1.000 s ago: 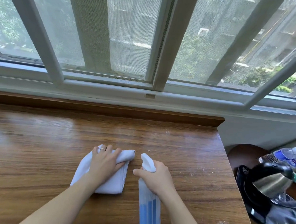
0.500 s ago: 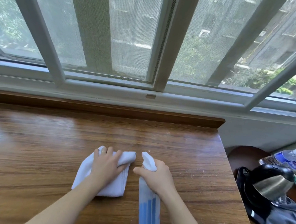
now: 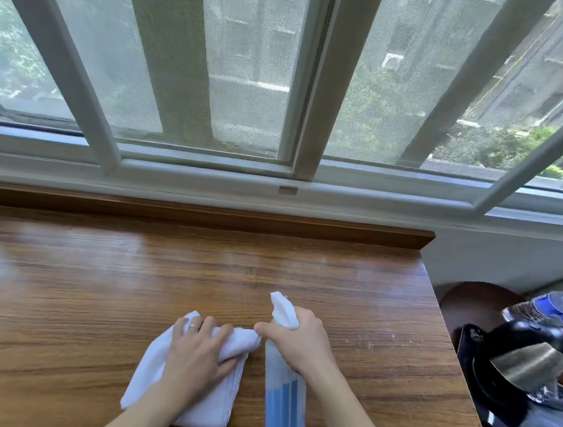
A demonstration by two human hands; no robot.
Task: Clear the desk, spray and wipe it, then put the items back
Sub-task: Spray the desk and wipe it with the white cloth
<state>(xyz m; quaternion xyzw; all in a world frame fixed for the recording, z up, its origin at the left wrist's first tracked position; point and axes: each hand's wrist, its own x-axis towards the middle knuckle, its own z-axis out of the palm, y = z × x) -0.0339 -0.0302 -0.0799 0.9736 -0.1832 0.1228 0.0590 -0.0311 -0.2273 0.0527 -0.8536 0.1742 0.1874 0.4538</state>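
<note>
A folded white cloth (image 3: 208, 405) lies on the wooden desk (image 3: 102, 284) near its front edge. My left hand (image 3: 199, 351) rests on top of the cloth with its fingers bent over the cloth's far fold. Just to the right, my right hand (image 3: 297, 343) grips the neck of a spray bottle (image 3: 282, 403) with a white nozzle and clear body holding blue liquid. The nozzle points away from me toward the window. The bottle's lower part runs out of the frame at the bottom.
A raised wooden ledge (image 3: 206, 216) borders the desk's far side below a large window (image 3: 282, 80). Past the desk's right edge stand a black and steel kettle (image 3: 523, 363), a plastic water bottle (image 3: 556, 307) and a dark round stool (image 3: 477, 303).
Both hands have stayed almost where they were. The view has shifted slightly, and the cloth's far fold now nearly touches my right thumb.
</note>
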